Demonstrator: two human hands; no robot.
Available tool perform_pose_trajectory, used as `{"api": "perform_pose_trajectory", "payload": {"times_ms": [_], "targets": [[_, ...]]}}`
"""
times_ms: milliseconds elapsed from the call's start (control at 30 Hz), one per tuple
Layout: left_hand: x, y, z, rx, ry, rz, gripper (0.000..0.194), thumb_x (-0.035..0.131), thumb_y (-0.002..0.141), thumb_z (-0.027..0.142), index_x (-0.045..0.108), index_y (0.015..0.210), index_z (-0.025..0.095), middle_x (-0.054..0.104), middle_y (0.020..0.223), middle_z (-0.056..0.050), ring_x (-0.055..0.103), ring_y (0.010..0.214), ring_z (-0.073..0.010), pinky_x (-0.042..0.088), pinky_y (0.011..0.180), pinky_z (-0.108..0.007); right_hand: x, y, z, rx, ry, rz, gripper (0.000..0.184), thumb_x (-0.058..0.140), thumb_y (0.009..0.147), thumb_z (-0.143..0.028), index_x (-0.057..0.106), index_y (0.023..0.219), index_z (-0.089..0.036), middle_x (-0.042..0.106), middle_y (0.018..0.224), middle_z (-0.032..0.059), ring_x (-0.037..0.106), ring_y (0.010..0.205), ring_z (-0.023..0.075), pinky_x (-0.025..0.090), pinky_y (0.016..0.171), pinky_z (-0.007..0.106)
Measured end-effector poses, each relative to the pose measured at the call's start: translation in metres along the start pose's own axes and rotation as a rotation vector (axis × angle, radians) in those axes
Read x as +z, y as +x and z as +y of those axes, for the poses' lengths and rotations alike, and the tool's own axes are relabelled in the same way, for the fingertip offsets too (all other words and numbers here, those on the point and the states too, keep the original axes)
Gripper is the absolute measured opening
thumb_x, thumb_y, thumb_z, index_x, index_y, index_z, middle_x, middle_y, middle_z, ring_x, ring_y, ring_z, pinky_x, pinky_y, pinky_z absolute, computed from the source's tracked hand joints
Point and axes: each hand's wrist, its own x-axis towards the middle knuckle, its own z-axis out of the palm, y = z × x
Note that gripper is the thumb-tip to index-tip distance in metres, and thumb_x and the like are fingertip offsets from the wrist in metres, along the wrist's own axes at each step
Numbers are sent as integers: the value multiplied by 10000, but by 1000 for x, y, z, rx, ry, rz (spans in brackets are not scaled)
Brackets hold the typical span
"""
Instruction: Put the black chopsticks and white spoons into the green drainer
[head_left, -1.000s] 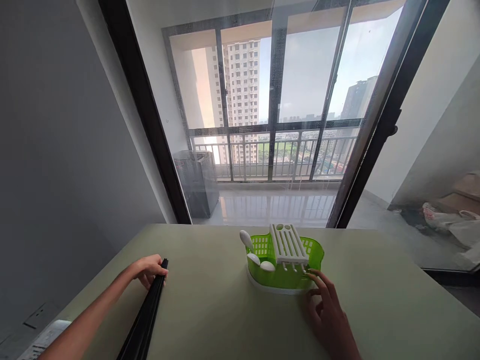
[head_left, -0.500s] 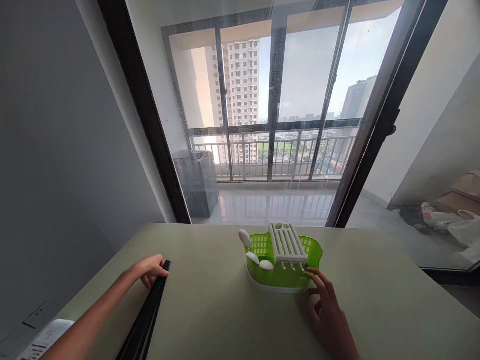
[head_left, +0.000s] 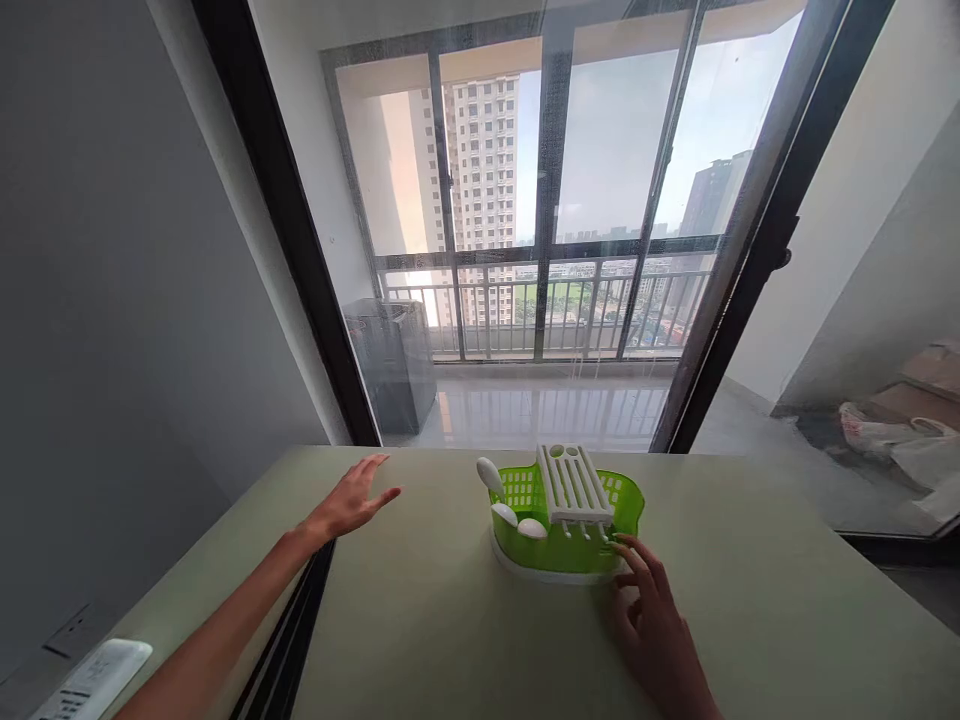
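My left hand [head_left: 356, 500] is open with nothing in it, thumb apart from the stretched fingers, over the left part of the table. Below its wrist and forearm lies a bundle of long black chopsticks [head_left: 300, 630], partly hidden by the arm. A green cutlery basket [head_left: 559, 550] stands on the table on a white base. White spoons [head_left: 504, 514] lean out of its left side, and a white slotted holder [head_left: 576, 485] with small hooks sits across its top. My right hand [head_left: 652, 610], loosely bent with fingers apart, touches the basket's front right side with its fingertips.
The pale green table [head_left: 420, 620] reaches to a glass door with a dark frame [head_left: 679, 425]. A white device [head_left: 97, 680] lies at the lower left, by the grey wall. Behind the glass are a balcony, a dark washing machine [head_left: 397, 370] and railings.
My left hand has let go of the chopsticks, opened, and moved forward and to the right. The chopsticks stay on the table. My right hand and the basket have hardly moved.
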Motion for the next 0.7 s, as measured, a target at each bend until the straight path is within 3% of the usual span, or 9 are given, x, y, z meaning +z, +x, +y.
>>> {"api": "perform_pose_trajectory", "payload": {"times_ms": [100,233,333,533,700], "targets": [[8,7,50,166,-112,72,672,370,983,668,473,1472,218,467,1575,-97,463,1428,-299,387,1175,-436,1,0,2,1,-18,9,446,425,949,-258,455,1386,-344,482,1500,72,699,762,125,562,531,241],[20,12,109,260,-299,29,628,270,1034,625,467,1496,249,503,1555,-53,461,1437,-265,370,1194,-420,2,1,3,-4,-8,20,445,413,948,-254,459,1381,-345,482,1500,75,684,707,111,546,510,232],[27,15,140,319,-401,-37,645,203,1050,604,441,1527,240,465,1582,-44,428,1461,-251,343,1213,-413,1,1,2,-3,-3,10,437,408,956,-257,451,1382,-344,470,1513,73,688,721,111,552,526,235],[36,19,171,376,-365,-133,704,180,1052,594,400,1549,146,335,1646,-113,316,1521,-248,257,1260,-444,-1,3,0,7,-7,-20,434,427,958,-260,446,1385,-337,476,1507,78,643,592,79,558,528,247],[39,14,182,453,-315,-102,678,314,1039,593,373,1556,158,404,1607,-135,435,1447,-274,364,1204,-439,-2,4,-4,-10,-1,17,435,424,955,-251,469,1379,-332,494,1494,79,690,708,115,557,524,237]]}}
